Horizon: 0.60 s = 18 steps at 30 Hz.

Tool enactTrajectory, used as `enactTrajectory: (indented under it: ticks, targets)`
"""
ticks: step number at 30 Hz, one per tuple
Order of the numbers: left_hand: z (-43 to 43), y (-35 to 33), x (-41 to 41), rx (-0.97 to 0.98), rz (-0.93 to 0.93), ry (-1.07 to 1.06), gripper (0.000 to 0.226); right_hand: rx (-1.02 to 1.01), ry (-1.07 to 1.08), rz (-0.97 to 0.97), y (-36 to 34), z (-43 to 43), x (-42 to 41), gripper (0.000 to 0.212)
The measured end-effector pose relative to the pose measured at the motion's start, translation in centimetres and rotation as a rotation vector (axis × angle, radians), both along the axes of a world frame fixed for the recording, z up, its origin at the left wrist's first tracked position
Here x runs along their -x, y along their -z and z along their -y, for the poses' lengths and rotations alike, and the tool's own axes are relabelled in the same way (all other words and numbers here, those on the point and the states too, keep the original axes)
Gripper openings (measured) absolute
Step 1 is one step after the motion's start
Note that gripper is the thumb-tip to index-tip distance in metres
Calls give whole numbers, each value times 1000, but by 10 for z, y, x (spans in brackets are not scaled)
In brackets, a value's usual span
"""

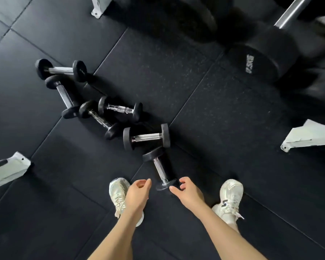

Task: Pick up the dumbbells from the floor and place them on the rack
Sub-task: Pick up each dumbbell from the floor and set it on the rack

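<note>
Several black dumbbells with chrome handles lie in a loose line on the dark rubber floor. The nearest dumbbell [159,168] points toward me, its near head between my hands. My left hand [138,192] hovers just left of that head, fingers curled and apart, holding nothing. My right hand [186,190] is just right of it, fingers apart, close to the head but not gripping it. Behind it lies a second dumbbell [146,136], then a crossed pair [109,113], then two more at the far left [61,70]. No dumbbell rack is visible.
My white shoes [119,196] [230,197] stand either side of the hands. White machine feet sit at the left [9,168], right [308,136] and top [98,6]. A large weight plate on a barbell [266,59] lies at the upper right.
</note>
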<state>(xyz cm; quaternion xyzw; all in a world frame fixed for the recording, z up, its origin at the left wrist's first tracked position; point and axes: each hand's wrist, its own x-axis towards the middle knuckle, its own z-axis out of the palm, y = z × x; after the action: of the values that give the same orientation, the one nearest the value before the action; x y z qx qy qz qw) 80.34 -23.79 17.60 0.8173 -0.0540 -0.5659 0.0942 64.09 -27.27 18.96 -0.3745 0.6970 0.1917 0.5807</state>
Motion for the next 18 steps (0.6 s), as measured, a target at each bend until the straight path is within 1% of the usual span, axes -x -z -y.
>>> enactTrajectory:
  ticks: [2,3,5,9,10,13,15,18]
  targets:
    - [5,44,-1,4,-9,32,20,-22,-18,15,46,0,-9,64]
    - [7,67,0,6,-13,58,23,-32,-23,23,69,-1,-12,67]
    - [12,112,2,22,-22,95,37,-50,-18,36,114,-2,-16,71]
    - [9,194,9,32,-46,56,50,-80,-20,34,195,-7,-20,73]
    - [7,210,13,20,-55,37,49,-84,-34,34,213,-9,-21,74]
    - [4,244,24,0,-145,-77,35,-150,-54,40,253,-15,-25,79]
    - [6,256,28,-10,-197,-176,29,-208,-72,39,272,-22,-29,70]
    - [5,266,30,19,-231,-260,23,-232,-126,16,288,-32,-32,48]
